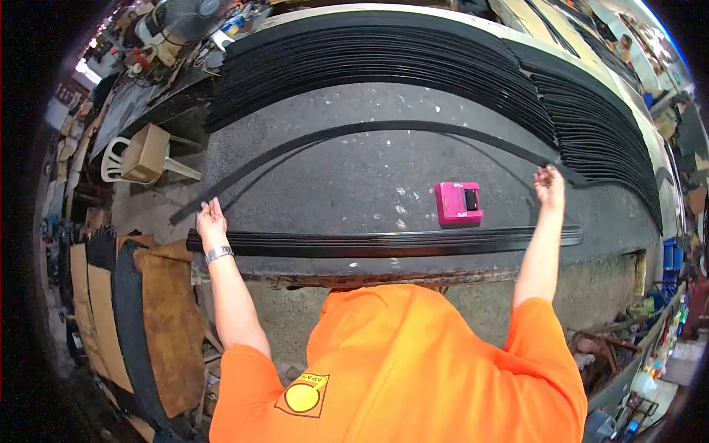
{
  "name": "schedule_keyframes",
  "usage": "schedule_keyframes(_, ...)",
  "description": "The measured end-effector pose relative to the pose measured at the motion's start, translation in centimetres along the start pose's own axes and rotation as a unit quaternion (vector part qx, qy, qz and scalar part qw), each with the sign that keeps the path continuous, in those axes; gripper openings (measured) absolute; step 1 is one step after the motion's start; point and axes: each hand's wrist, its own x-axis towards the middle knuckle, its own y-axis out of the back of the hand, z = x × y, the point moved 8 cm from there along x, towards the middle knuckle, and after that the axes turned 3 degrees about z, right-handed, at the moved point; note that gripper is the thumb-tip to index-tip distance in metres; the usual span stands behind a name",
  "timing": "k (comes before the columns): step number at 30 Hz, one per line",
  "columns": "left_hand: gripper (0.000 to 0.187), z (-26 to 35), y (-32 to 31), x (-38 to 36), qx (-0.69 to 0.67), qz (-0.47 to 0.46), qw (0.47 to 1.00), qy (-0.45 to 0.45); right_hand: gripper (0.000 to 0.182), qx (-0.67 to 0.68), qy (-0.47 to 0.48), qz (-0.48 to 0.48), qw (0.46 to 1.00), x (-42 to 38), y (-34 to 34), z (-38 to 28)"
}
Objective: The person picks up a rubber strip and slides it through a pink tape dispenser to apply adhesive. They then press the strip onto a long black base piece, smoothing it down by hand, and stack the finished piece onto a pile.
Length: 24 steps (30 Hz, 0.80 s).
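A long, thin black strip (377,126), perhaps rubber, is held across the table in front of me and looks curved in this wide view. Near its left end, my left hand (211,218) is closed on it, and the end pokes out past the fingers. My right hand (549,186) grips the strip toward its other end, beside the right-hand pile. Between the hands, on the tabletop (325,177), sits a pink tape dispenser (452,205) with a black roll. A bundle of black strips (384,242) lies along the near edge.
Large piles of black strips (369,63) cover the back of the table, with another stack (609,144) at right. On the left stands a white plastic chair (114,159) bearing a cardboard box (145,153). A brown sheet (171,332) is at lower left, a fan (193,16) at upper left.
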Motion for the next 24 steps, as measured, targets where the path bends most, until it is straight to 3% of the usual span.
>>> schedule_keyframes(2, 0.056, -0.1, 1.0, -0.9, 0.031, 0.055, 0.998, -0.023, 0.013, -0.004, -0.060, 0.119, 0.991, -1.9, 2.0, 3.9)
schedule_keyframes(5, 0.035, 0.4, 3.1, 0.8, 0.155, 0.066, 0.986, 0.012, 0.021, -0.104, -0.056, 0.129, 0.985, -5.0, 3.1, 4.9)
schedule_keyframes(7, 0.034, 0.9, 3.5, 0.1, 0.234, 0.063, 0.968, 0.058, 0.026, -0.233, -0.029, 0.125, 0.964, -7.9, 2.1, 3.4)
schedule_keyframes(8, 0.035, 1.1, 2.8, -1.7, 0.279, 0.058, 0.955, 0.076, 0.029, -0.307, -0.021, 0.112, 0.945, -8.3, 1.9, 3.0)
schedule_keyframes(10, 0.039, 1.1, 1.2, -4.7, 0.384, 0.022, 0.920, 0.074, 0.033, -0.507, 0.026, 0.093, 0.857, -6.7, 4.1, 2.7)
schedule_keyframes(12, 0.053, 0.5, -0.9, -7.3, 0.571, -0.002, 0.820, -0.031, 0.037, -0.712, 0.154, 0.047, 0.683, -9.2, 1.8, 2.0)
schedule_keyframes(14, 0.059, -2.4, -3.2, -8.3, 0.750, -0.161, 0.620, -0.162, 0.043, -0.798, 0.137, 0.055, 0.584, -12.0, 0.2, 3.8)
schedule_keyframes(15, 0.065, -4.1, -4.9, -10.9, 0.812, -0.173, 0.526, -0.183, 0.048, -0.851, 0.138, 0.045, 0.505, -14.4, -2.2, 4.4)
schedule_keyframes(16, 0.070, -6.1, -7.0, -14.0, 0.863, -0.183, 0.425, -0.201, 0.049, -0.867, 0.151, 0.041, 0.474, -14.3, -2.0, 5.2)
schedule_keyframes(18, 0.080, -8.8, -8.0, -16.5, 0.896, -0.168, 0.351, -0.213, 0.051, -0.893, 0.177, 0.038, 0.412, -13.9, -1.4, 6.7)
schedule_keyframes(24, 0.087, -9.8, -8.2, -15.8, 0.918, -0.181, 0.317, -0.156, 0.053, -0.902, 0.124, 0.022, 0.412, -13.8, -1.3, 6.9)
